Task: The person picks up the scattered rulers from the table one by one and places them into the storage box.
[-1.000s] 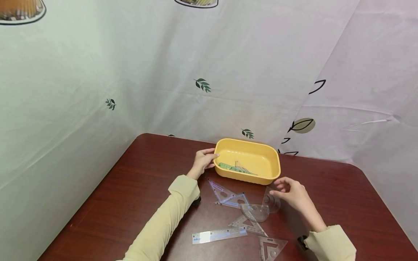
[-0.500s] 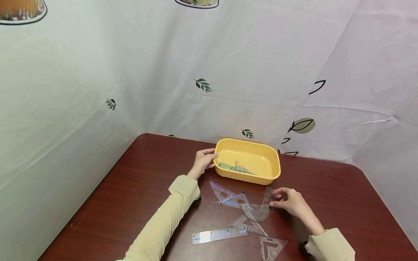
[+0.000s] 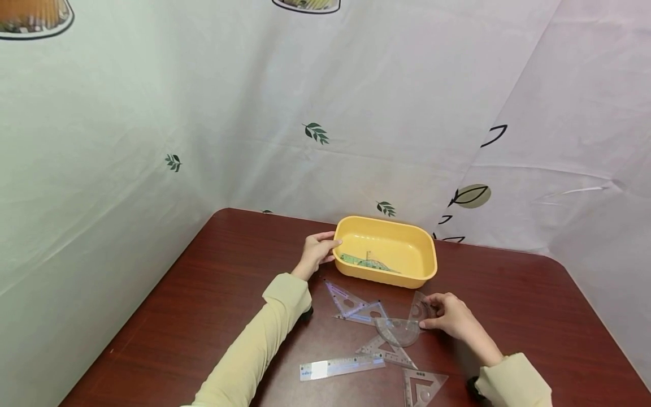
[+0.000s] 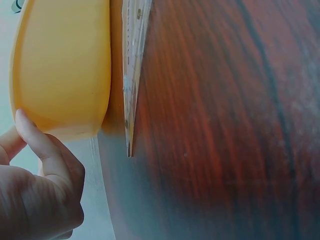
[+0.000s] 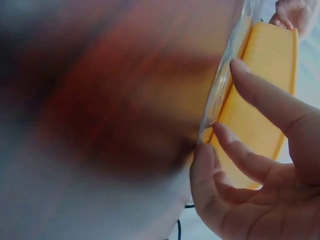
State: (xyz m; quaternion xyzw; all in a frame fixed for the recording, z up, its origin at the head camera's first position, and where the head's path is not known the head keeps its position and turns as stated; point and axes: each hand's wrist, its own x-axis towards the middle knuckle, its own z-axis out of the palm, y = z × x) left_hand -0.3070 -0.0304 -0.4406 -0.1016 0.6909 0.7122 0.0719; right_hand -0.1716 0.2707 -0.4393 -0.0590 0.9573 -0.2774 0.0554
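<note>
My left hand (image 3: 317, 254) holds the left end of a yellow plastic basin (image 3: 432, 271), thumb over the rim and fingers outside. Inside the basin lie a green ruler (image 3: 351, 259) and other small flat pieces. Just in front of the basin's right end, my right hand (image 3: 452, 316) grips a clear protractor (image 3: 417, 308) by its edge, fingers and thumb bent around it. The right wrist view shows the fingertips (image 5: 202, 155) at the clear plastic's edge. A second clear protractor (image 3: 396, 333) lies beside the right thumb.
On the dark red table (image 3: 203, 282) lie a purple-marked set square (image 3: 342, 295), a blue-marked one (image 3: 368, 314), a clear set square (image 3: 383, 350) partly under the second protractor, a straight ruler (image 3: 341, 367) and another set square (image 3: 423, 387). A pale curtain (image 3: 244, 141) stands behind.
My right hand has come down and slightly toward me onto the protractor by the basin, with fingers and thumb at its edge. The left hand and the basin have stayed put.
</note>
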